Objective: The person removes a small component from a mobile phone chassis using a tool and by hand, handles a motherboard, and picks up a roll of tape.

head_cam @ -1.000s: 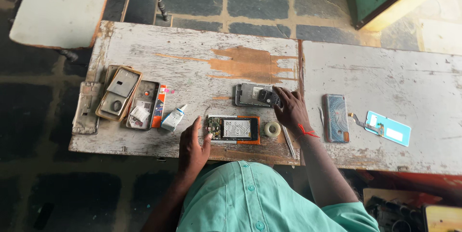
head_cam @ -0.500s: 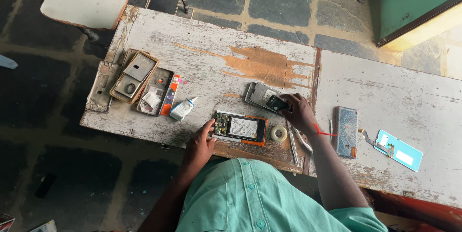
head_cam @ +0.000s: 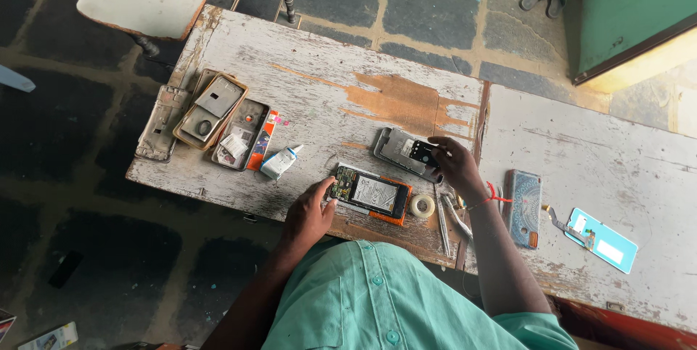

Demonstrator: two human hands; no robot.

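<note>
At the frame's centre, the left hand (head_cam: 308,216) pins the opened phone (head_cam: 370,194) flat on the tabletop (head_cam: 327,103), fingers curled against its left end to steady it. Just above and to the right, the right hand (head_cam: 454,165) pinches a small dark part (head_cam: 422,152) over the grey phone shell (head_cam: 399,150), lifted for access.

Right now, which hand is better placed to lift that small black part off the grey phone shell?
Right. The right hand already has its fingertips on the small black part atop the grey phone shell. The left hand is steadying the opened phone.
</note>
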